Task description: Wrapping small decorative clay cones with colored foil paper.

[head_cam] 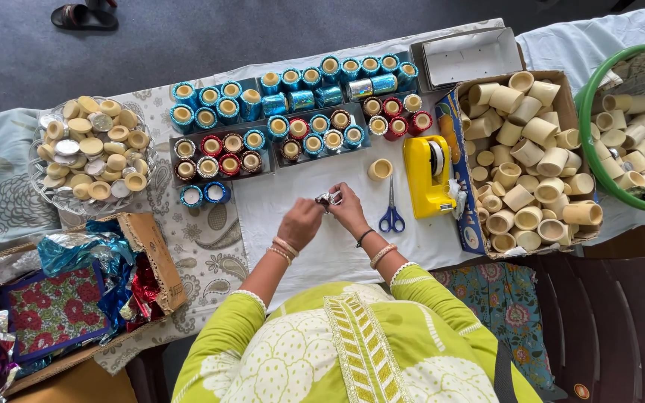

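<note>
The person wears a lime-green tunic (352,351) with white floral print and a patterned front band (white trim edges the short sleeves), bangles (285,250) on both wrists

**Shiny foil vs plain matt stuff, pretty much everywhere**

The little piece (328,198) pinched between the left hand (299,222) and right hand (350,210) looks like crinkly silver foil, super glossy. Wrapped spools (293,101) in the trays have glittery blue and red foil, mirror-like. Bare cream rings (525,149) in the cardboard box (457,134) look matt and smooth, maybe plastic, can't tell. Tape dispenser (427,175) is glossy yellow plastic. Scissors (391,213) have metal blades and blue plastic handles. Tablecloth (210,246) is soft matt printed cloth. Foil scraps (95,257) on the left look crumpled and shiny. Green basin (587,127) is smooth plastic.
</note>
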